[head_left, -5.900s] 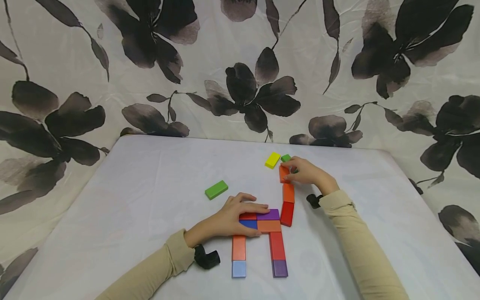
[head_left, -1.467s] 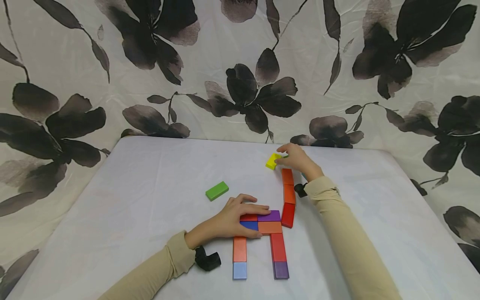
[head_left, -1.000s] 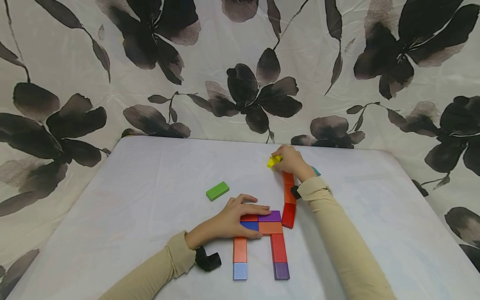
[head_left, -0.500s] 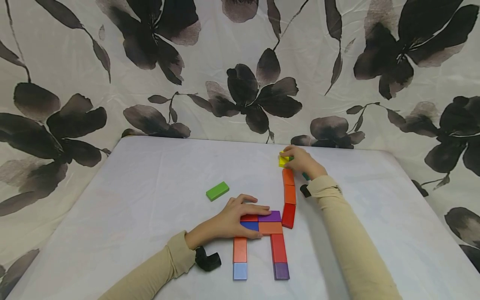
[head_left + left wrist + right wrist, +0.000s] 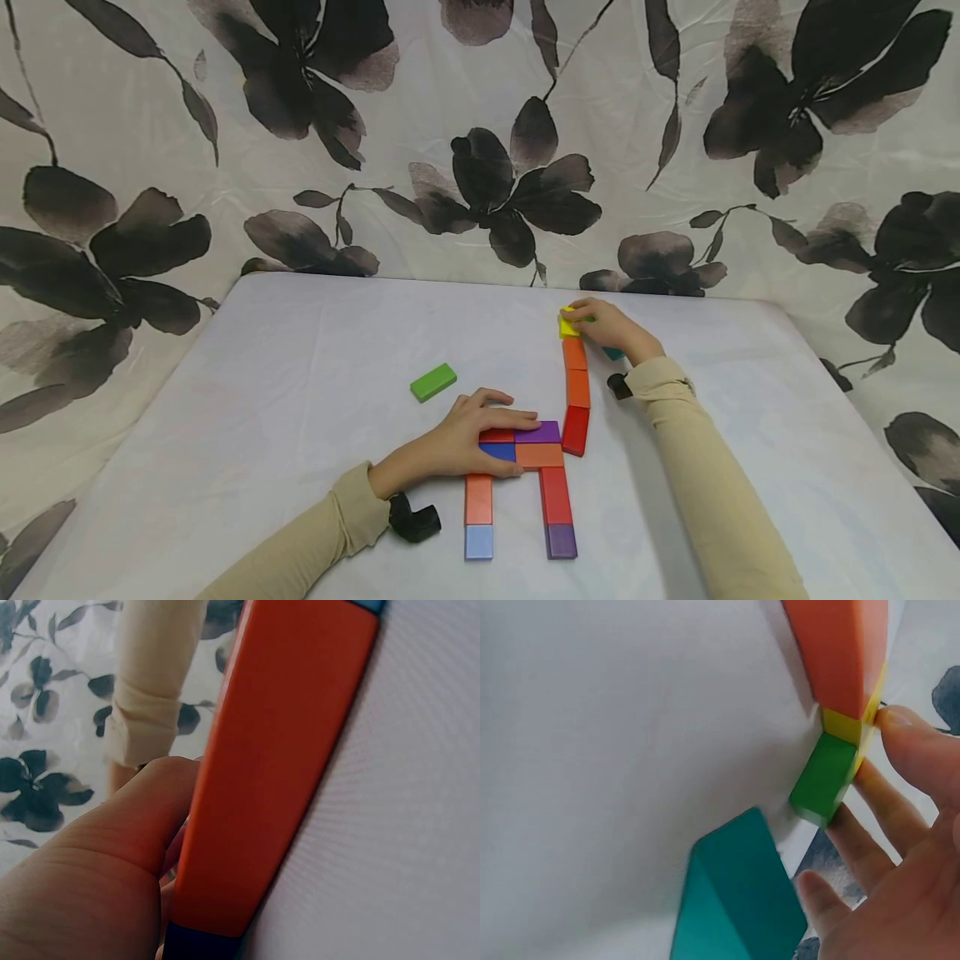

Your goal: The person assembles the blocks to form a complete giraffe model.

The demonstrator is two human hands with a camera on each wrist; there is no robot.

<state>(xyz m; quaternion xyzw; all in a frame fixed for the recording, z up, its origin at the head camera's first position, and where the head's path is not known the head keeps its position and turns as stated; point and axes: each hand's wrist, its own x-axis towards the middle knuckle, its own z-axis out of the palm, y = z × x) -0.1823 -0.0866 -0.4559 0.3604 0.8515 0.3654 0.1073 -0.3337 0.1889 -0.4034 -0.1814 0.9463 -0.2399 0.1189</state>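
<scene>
In the head view my left hand [image 5: 472, 435] lies over a group of blocks, its fingers stretched across a red block [image 5: 495, 437], a purple block [image 5: 546, 431] and a blue block [image 5: 498, 452]. Its thumb reaches an orange block [image 5: 542, 456]. An orange block [image 5: 270, 750] fills much of the left wrist view. My right hand [image 5: 611, 323] pinches a yellow block [image 5: 567, 328] at the far end of a column made of two orange blocks [image 5: 577, 386] and a red block [image 5: 576, 431]. Beside the yellow block sits a green block [image 5: 825, 774]; a teal block [image 5: 739, 889] lies near my fingers.
Two legs of blocks run towards me: an orange block [image 5: 478, 498] with a light blue block [image 5: 478, 542], and a red block [image 5: 556, 496] with a purple block [image 5: 561, 542]. A loose green block [image 5: 433, 382] lies left on the white table [image 5: 300, 400]. Floral cloth hangs behind.
My right hand has let go of the far orange block, taken the yellow block and moved it right, up to the column's far end. My left hand stays in place.
</scene>
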